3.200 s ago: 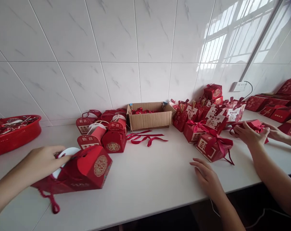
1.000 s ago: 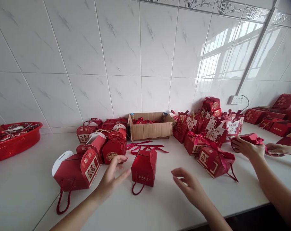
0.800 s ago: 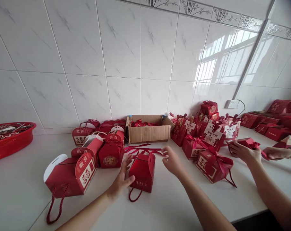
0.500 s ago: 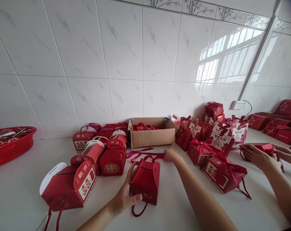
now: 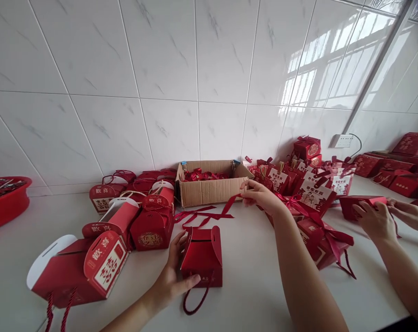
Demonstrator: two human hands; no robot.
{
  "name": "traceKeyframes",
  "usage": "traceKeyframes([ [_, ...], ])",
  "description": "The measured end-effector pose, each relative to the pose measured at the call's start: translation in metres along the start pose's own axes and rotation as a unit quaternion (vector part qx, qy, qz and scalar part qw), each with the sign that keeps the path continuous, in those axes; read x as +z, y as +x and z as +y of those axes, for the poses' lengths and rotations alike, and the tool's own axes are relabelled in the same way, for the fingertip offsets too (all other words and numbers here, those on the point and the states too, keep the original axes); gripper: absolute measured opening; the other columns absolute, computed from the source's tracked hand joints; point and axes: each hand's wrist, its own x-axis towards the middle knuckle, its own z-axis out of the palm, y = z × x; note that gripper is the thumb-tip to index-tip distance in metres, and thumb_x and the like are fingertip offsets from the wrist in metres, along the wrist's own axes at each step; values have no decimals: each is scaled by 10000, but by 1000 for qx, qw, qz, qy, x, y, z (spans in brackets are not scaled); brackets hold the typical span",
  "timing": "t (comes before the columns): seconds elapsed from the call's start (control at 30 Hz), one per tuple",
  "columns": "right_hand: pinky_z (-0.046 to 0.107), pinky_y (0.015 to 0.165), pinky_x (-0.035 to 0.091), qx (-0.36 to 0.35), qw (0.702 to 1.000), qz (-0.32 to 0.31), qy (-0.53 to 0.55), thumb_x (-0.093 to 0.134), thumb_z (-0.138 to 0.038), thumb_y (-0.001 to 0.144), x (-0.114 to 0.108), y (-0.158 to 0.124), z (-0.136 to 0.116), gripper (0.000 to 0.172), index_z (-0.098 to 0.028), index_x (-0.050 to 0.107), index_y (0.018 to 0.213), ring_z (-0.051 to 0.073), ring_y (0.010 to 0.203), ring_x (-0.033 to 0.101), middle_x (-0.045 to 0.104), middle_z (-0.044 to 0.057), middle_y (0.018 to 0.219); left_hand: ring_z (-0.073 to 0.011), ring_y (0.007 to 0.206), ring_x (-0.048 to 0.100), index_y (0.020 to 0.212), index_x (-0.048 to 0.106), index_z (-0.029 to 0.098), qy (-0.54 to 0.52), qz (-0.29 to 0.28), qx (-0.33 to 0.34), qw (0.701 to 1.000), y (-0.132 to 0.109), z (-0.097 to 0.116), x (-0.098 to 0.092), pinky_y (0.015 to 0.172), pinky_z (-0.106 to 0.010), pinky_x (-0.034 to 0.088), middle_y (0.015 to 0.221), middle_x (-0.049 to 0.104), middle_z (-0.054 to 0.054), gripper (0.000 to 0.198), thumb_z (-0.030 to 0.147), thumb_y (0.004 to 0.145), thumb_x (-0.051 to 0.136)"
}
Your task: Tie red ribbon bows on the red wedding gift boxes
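Closest in, left hand (image 5: 174, 276) is wrapped around the left side of a little red box (image 5: 203, 256), thumb across its front. The box stands upright on the white counter (image 5: 250, 286), flaps open, cord handle lying in front. Big box (image 5: 77, 272) lies on its side off to the left. Further back, right hand (image 5: 260, 196) has its fingers pinched together on one end of a red ribbon (image 5: 226, 208), just in front of the carton (image 5: 212, 189) by the wall. A co-worker's hands (image 5: 376, 221) grip another box on the right.
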Motion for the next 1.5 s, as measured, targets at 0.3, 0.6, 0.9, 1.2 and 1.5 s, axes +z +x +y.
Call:
traceKeyframes([
  [0.3,153,465,450,11,918,87,388,630,-192,660,-12,19,-5,135,-195,569,780,59,425,521,473,-99,432,-303,1346,266,1379,86,407,35,9,-10,999,-2,7,4,1043,-444,361,1460,194,-72,913,404,717,714],
  [0.6,209,607,520,-73,919,189,337,584,-210,710,-17,1,-23,167,-205,635,868,142,774,686,680,10,958,-375,1419,32,1458,5,331,157,50,107,981,-9,16,-1,1121,-576,129,1541,78,-101,996,675,713,570],
  [0.9,336,778,517,-105,991,75,35,591,-327,794,-5,-24,-48,245,-196,673,984,196,867,651,680,64,977,-291,1237,407,1038,637,330,485,118,204,842,10,179,8,1075,-463,309,1222,546,0,248,356,798,581],
  [1.2,248,580,412,-57,929,-265,-251,552,-348,817,10,-29,-51,235,-166,667,721,129,666,498,581,41,818,-206,903,535,876,579,253,552,-5,22,833,41,156,22,758,-316,463,945,571,-18,144,234,775,478],
  [1.5,235,535,363,-22,831,-444,-333,504,-293,828,24,-20,-38,236,-150,684,773,104,558,475,619,24,682,-267,943,503,851,584,242,578,-87,-25,811,47,140,30,791,-376,426,944,574,-52,146,242,731,502],
])
